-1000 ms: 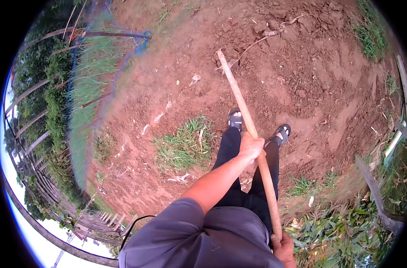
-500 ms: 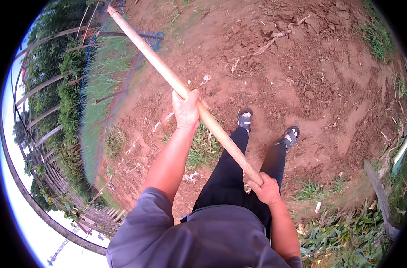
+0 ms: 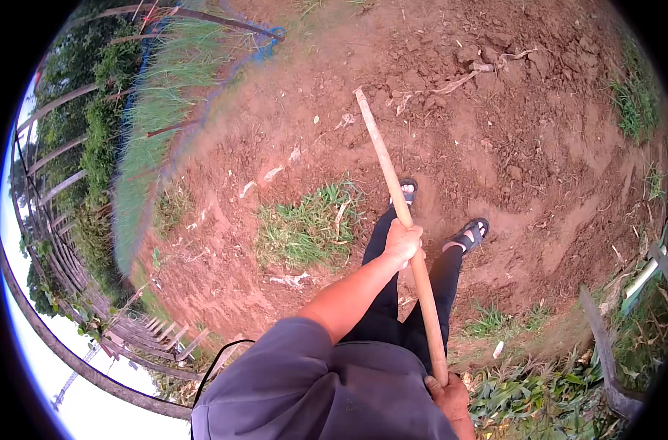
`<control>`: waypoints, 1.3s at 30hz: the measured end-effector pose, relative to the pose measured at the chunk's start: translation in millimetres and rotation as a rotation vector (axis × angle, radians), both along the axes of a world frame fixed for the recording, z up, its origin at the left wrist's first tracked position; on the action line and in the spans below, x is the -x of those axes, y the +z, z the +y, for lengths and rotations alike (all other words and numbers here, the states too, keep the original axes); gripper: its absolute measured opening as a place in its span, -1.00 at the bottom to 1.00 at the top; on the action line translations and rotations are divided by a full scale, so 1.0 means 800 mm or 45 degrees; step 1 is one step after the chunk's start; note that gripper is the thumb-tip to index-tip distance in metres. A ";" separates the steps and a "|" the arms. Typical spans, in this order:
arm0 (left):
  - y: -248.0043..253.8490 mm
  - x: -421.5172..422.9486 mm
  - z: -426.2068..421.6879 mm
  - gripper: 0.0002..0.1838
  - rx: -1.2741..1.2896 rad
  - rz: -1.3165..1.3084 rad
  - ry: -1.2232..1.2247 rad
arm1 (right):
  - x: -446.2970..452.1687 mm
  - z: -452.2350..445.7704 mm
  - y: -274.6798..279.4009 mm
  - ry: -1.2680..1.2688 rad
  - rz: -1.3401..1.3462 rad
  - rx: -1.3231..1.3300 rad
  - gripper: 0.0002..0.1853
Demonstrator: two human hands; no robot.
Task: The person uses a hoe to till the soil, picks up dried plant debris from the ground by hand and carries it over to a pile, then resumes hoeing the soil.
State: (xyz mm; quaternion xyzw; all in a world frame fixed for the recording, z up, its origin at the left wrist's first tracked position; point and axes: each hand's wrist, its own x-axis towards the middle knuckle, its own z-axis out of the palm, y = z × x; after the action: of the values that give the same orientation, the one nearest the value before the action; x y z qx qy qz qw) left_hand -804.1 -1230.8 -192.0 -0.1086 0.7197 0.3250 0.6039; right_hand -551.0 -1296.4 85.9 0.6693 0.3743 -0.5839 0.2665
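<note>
The pole (image 3: 425, 299) has swung from 10 towards 12 o'clock, apparently mid-stroke, left hand (image 3: 402, 242) and right hand (image 3: 452, 398) clasping it.

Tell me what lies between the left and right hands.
In the head view, a stretch of the wooden pole runs from the left hand to the right hand, passing in front of the dark trousers.

I see grass clump (image 3: 308, 231). Left of it, tall green shoots (image 3: 154, 110) edged with blue netting (image 3: 266, 48); farther left, slanting wooden poles (image 3: 63, 154) among dark shrubs (image 3: 103, 139). Just beyond clump, pale scraps (image 3: 273, 174); farther beyond and right, dried stalk (image 3: 459, 82). Well right of clump and nearer me, small white piece (image 3: 498, 350), leafy plants (image 3: 539, 396), grey bent wood (image 3: 602, 337).
</note>
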 end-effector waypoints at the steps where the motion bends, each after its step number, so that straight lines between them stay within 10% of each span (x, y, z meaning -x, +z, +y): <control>1: 0.019 -0.007 -0.006 -0.74 0.037 0.056 0.016 | 0.000 -0.003 0.020 -0.010 -0.053 0.054 -0.47; 23: 0.079 0.180 0.070 -0.68 -0.521 0.473 0.159 | 0.088 0.000 -0.188 0.206 0.399 -0.319 -0.60; 30: -0.058 0.068 -0.088 -0.76 0.265 0.160 -0.016 | 0.021 -0.047 -0.114 0.375 0.119 0.146 -0.47; 39: 0.033 0.010 -0.113 -0.82 0.086 -0.051 0.192 | -0.041 -0.040 -0.026 0.460 -0.067 0.095 -0.51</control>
State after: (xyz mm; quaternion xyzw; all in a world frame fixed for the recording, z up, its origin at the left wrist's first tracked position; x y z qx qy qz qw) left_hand -812.1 -1320.9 -165.7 -0.1892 0.7076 0.3430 0.5880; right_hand -518.5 -1328.6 64.8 0.5958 0.4594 -0.5222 0.4015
